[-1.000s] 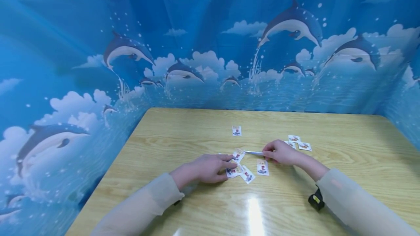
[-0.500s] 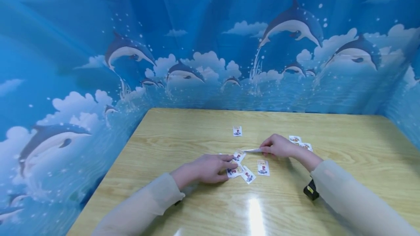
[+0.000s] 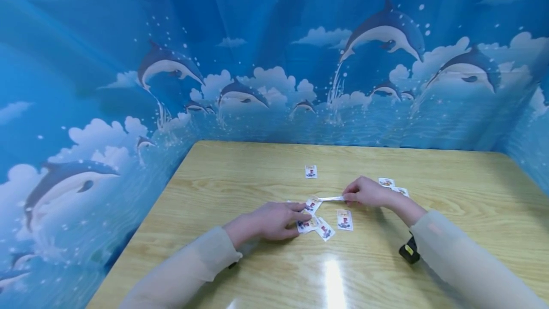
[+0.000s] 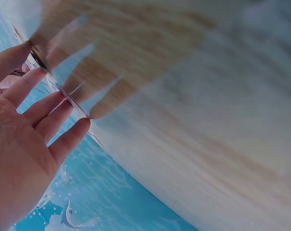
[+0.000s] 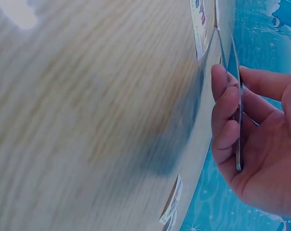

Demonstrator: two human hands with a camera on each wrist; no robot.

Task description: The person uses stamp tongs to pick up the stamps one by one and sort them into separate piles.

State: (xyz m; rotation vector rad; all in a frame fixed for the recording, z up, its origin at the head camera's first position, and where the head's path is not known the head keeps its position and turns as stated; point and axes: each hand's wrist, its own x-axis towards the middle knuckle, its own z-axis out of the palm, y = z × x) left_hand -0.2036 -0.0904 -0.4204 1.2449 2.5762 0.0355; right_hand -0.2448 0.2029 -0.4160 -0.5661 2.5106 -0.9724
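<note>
My right hand (image 3: pixel 366 191) holds a pair of metal tweezers (image 3: pixel 332 199), its fingers curled round them in the right wrist view (image 5: pixel 239 130). The tweezers lie almost level over the table, their tips pointing left at the upper edge of a small printed card (image 3: pixel 312 205). Whether the tips grip that card, I cannot tell. On the overlapping cards (image 3: pixel 307 225) my left hand (image 3: pixel 274 221) rests with spread, fairly straight fingers. Its fingertips (image 4: pixel 87 118) touch down along the surface in the left wrist view. Another card (image 3: pixel 325 229) sticks out at the lower right of the group.
A single card (image 3: pixel 345 220) lies just below the tweezers. Farther back lies another card (image 3: pixel 310 171). More cards (image 3: pixel 386 182) lie beyond my right hand, partly hidden by it. The wooden table (image 3: pixel 240 166) ends at a blue dolphin-print curtain (image 3: pixel 257 51).
My right hand with the tweezers shifts slightly left and away from me, then slightly back right. It covers more of the right-hand cards than before. My left hand stays in place.
</note>
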